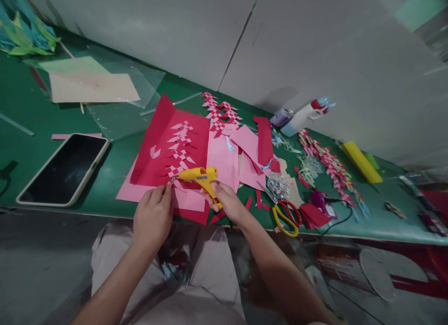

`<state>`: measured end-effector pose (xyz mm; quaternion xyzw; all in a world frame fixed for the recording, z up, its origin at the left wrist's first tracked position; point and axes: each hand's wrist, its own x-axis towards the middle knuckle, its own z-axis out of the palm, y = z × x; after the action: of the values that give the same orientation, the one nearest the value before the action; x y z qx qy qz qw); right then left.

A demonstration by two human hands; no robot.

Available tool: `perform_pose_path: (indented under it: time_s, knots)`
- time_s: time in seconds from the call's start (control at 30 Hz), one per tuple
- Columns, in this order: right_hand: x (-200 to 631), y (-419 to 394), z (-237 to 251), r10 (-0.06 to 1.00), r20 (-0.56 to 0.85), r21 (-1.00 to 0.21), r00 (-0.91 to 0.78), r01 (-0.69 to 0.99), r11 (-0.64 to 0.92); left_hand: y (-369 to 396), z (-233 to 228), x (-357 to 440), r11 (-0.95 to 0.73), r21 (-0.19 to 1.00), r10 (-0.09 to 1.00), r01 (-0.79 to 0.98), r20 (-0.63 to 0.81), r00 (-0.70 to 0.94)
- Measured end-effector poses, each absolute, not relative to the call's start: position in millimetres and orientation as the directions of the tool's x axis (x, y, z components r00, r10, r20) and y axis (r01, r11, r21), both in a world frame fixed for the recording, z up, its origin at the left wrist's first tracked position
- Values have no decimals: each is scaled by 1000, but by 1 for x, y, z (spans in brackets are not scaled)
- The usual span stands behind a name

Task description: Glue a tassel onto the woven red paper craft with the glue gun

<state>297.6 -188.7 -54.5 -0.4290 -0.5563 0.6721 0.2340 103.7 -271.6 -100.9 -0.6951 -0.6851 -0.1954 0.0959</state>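
Gripping the yellow glue gun [201, 177], the right hand [227, 201] aims it toward the left hand [154, 215], pressed on pink paper [189, 199].

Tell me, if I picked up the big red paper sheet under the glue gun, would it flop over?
Probably yes. The red paper sheet looks thin, and its left edge already folds up off the green table, so it likely bends easily. It seems light, so a push would probably slide it. The woven strips on it look delicate and might tear or shift.

Both forearms reach forward, left hand [153, 216] fingers curled down, right hand [227, 201] closed in a grip.
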Motion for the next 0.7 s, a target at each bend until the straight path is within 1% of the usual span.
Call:
perform_pose_path:
  time_s: [0.07, 0.13, 0.33, 0.47, 0.53, 0.7]
  knots:
    - [300, -188, -54, 802, -304, -951, -515, 110, -290, -273, -102, 103, -30, 164, 915, 986, 402, -39]
    - [302, -188, -53, 811, -293, -954, -506, 93, -286, -274, -102, 104, -15, 192, 915, 981, 399, -64]
    - [303, -194, -48, 801, -311, -949, -511, 122, -290, -272, -101, 104, -16, 199, 917, 980, 393, -65]
    - [301, -196, -46, 799, -321, -947, -509, 140, -290, -269, -100, 103, -18, 227, 918, 974, 390, -74]
    - [300, -196, -45, 797, -319, -947, -513, 143, -287, -268, -99, 102, -30, 224, 922, 974, 383, -60]
    - [298, -195, -43, 788, -311, -950, -531, 150, -274, -265, -98, 100, -35, 160, 936, 987, 350, -24]
